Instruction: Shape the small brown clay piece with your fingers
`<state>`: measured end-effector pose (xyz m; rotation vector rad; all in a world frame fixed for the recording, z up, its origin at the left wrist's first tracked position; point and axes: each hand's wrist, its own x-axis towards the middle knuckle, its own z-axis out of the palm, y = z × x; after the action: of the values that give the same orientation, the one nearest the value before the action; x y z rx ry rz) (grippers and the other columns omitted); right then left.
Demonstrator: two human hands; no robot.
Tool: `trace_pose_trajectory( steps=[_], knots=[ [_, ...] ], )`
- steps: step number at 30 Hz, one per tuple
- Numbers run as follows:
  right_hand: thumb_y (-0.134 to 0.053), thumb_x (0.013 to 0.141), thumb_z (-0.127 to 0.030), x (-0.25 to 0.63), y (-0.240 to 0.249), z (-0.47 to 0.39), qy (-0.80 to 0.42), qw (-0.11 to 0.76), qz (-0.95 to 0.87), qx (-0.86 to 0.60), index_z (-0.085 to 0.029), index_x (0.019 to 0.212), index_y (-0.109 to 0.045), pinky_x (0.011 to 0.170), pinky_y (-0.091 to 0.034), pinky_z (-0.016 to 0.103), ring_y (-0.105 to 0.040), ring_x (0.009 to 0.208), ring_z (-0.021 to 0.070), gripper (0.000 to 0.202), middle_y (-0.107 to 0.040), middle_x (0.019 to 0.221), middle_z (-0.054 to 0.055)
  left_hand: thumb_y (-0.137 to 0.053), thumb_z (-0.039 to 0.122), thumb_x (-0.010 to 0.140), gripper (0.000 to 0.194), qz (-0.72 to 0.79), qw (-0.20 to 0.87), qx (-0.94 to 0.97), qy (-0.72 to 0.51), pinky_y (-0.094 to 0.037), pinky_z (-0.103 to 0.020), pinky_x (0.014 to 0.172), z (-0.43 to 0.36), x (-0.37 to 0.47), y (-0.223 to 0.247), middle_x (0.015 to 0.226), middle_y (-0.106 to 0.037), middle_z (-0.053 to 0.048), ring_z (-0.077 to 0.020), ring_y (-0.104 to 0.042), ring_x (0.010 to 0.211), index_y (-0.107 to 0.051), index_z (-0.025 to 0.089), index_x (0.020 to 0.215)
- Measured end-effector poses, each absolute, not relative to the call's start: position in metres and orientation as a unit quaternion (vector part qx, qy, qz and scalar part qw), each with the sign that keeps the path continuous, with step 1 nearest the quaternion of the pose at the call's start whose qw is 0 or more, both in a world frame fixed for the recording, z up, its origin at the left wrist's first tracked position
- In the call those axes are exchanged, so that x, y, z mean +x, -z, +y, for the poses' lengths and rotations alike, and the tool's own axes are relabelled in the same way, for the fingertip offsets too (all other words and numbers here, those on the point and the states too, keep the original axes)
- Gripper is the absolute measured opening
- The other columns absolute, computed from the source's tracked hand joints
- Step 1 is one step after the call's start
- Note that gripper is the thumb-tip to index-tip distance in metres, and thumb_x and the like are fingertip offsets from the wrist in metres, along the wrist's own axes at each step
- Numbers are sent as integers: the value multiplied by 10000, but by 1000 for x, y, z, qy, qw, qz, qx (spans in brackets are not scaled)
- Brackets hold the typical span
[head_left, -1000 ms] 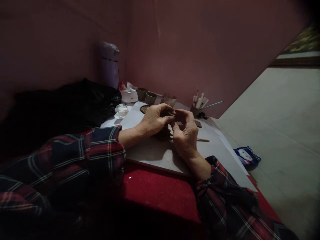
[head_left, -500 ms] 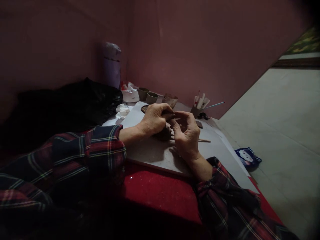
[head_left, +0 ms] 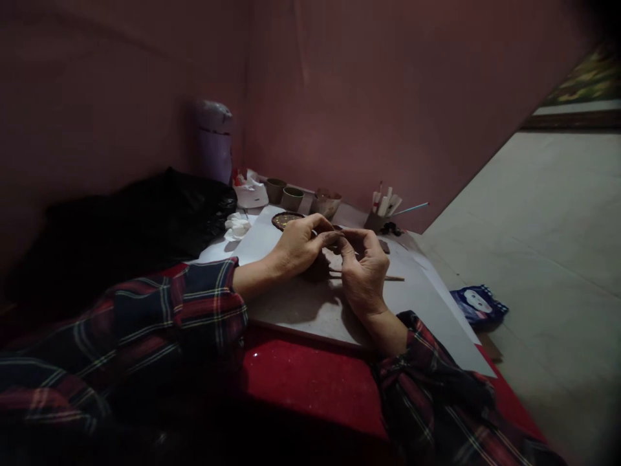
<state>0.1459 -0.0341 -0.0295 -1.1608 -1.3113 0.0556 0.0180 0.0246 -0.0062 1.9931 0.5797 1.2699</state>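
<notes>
At mid-frame I see the left hand [head_left: 301, 246] and right hand [head_left: 363, 266] pinching a small brown piece [head_left: 334, 246], mostly hidden between their fingertips; two-sided support probably keeps it steady. Just lower in frame shows a dark lump [head_left: 317, 269], with a thin stick [head_left: 395, 279] further right.

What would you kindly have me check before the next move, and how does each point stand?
1. Bare left hand and bare right hand close together above the flat, pale board: ok.
2. Firm hold on the small dark-brown piece between the hands: cannot tell; it is mostly hidden.
3. Dark-brown lump below the hands in full view: not ok; the left hand partly covers it.
4. Thin wooden stick free of the right hand: cannot tell; it passes behind that hand.
5. Two round grey-green cups standing upright, apart from the hands: ok.
</notes>
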Motion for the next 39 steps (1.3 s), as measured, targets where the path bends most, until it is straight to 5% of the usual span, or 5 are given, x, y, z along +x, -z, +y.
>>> trace_pose_trajectory(
  steps=[7, 16, 30, 36, 39],
  knots=[
    [-664, 834, -306, 143, 31, -36, -76, 651, -558, -509, -191, 878, -650, 793, -524, 350, -660, 831, 182, 124, -711, 888, 44, -628, 101, 835, 81, 277, 237, 803, -471, -421, -234, 643, 23, 16, 1, 719, -697, -35, -115, -588, 659, -680, 112, 774],
    [-593, 891, -361, 144, 32, -34, -78, 646, -555, -518, -205, 958, -619, 790, -520, 342, -651, 877, 190, 171, -701, 928, 52, -625, 149, 853, 85, 218, 336, 776, -488, -480, -240, 742, 25, 15, 6, 843, -729, -35, -131, -643, 781, -699, 136, 892],
    [-597, 879, -331, 145, 28, -35, -68, 614, -600, -507, -202, 905, -635, 775, -493, 318, -628, 830, 168, 137, -675, 882, 29, -603, 83, 841, 121, 225, 244, 813, -479, -499, -246, 729, 27, 17, 9, 843, -718, -26, -137, -654, 781, -667, 150, 920],
    [-554, 875, -360, 148, 27, -34, -36, 599, -557, -574, -191, 858, -602, 681, -473, 328, -619, 652, 169, 177, -680, 789, 36, -590, 172, 898, 305, 275, 187, 799, -502, -510, -308, 821, 34, 9, 4, 1081, -724, -116, -182, -665, 914, -648, 123, 1194],
    [-554, 851, -323, 151, 28, -32, 22, 557, -564, -609, -188, 825, -613, 733, -469, 351, -635, 734, 205, 149, -705, 798, 69, -547, 113, 883, 216, 351, 212, 782, -470, -501, -322, 836, 43, 5, 5, 1007, -748, -101, -191, -673, 907, -698, 133, 1037]
  ],
)
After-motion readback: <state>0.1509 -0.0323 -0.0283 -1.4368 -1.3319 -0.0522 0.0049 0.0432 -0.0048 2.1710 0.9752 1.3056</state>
